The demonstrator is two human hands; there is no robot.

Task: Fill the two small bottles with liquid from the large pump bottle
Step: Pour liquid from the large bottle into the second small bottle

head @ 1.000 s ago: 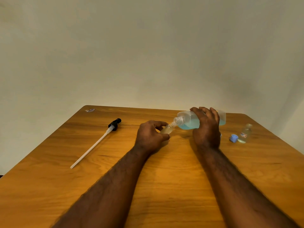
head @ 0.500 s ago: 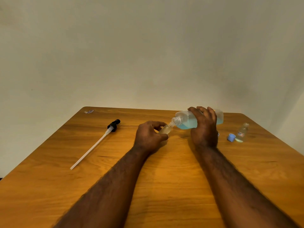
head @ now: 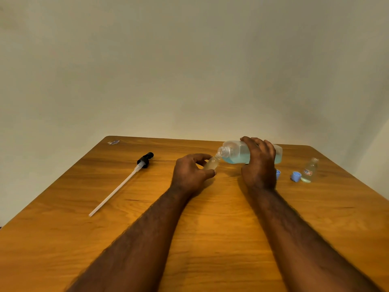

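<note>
Two mouths nearly meet at the middle of the surface (head: 210, 228), and the pour turns on that junction. Your left hand (head: 190, 172) pinches the small bottle (head: 211, 163) between curled fingers and thumb, low over the wood, and tilts it so its open neck points up and to the right. Your right hand (head: 260, 165) is wrapped over the body of the large bottle (head: 235, 153) from above, fingers curled round the far side. That bottle lies almost level, its long axis running right to left, with the threaded open neck aimed left at the small bottle's mouth. The two openings look to be touching or just apart; I cannot tell which.

Blue liquid pools along the lower side of the large bottle and seems to stop short of the neck, so you probably need a little more tilt at the right wrist before anything runs. Your left hand is the nearer one to the join and should do the fine aligning. The wide neck over a narrow mouth is the spill risk.

The second small bottle (head: 309, 170) stands upright and uncapped, well to the right of your right hand, with a blue cap (head: 295, 176) just beside it and a second blue cap (head: 278, 174) partly hidden behind your right hand. The pump head (head: 145, 160), with its long dip tube, lies well off to the left.
</note>
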